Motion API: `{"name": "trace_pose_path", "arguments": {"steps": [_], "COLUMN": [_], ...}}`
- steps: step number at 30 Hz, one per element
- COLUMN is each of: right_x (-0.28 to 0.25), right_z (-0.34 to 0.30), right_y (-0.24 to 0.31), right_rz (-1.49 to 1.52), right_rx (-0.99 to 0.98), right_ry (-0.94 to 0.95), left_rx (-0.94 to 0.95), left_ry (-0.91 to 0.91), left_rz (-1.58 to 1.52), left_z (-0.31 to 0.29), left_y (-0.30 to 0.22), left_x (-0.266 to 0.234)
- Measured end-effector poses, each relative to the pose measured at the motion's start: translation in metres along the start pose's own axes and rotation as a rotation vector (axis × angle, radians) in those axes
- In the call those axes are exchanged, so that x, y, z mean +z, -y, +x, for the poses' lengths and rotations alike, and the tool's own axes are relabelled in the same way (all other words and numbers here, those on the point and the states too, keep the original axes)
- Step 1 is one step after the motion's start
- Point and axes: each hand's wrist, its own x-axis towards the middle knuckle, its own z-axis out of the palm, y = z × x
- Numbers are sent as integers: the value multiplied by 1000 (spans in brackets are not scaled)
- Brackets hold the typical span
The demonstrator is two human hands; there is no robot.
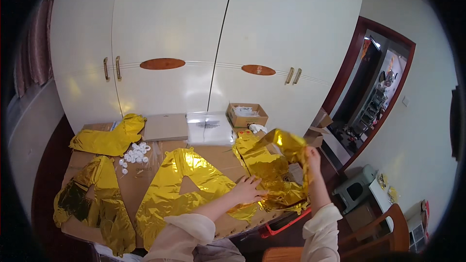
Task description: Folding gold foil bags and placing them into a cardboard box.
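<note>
My right hand (313, 161) grips the raised edge of a flat gold foil balloon (272, 167) at the right end of the table; part of it is lifted and folded over. My left hand (248, 190) lies flat with fingers apart, where that foil meets the foot of the middle balloon. The middle gold foil balloon (162, 201), shaped like a letter A, is spread flat on the cardboard-covered table. Left of it lies a similar A-shaped foil balloon (109, 201). Another gold foil balloon (104, 140) lies crumpled at the back left.
Small white rolls (137, 152) are piled behind the balloons. At the back are grey cardboard (166, 127), clear plastic bags (211, 135) and a small carton (251, 121) holding packets. White cabinets (170, 19) stand behind. A wooden chair (395, 230) and grey stool (354, 189) are at right.
</note>
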Motion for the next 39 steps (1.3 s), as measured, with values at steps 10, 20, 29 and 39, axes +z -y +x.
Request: {"name": "trace_pose_path", "arguments": {"steps": [10,20,29,39], "right_x": [5,110,191,236], "right_z": [64,-23,-179,-273], "right_y": [112,183,41,1], "right_rz": [5,-286,-760,-688], "right_rx": [-384,-522,-843,-943], "right_ry": [-57,266,1047,1087], "left_rx": [11,-183,-974,-985], "left_ry": [52,-230,-699,-527], "left_rz": [14,-620,-1737,-1058], "left_z": [2,-3,-128,-218], "left_y": [-1,8,80,118], "left_x": [-10,8,-119,-72]}}
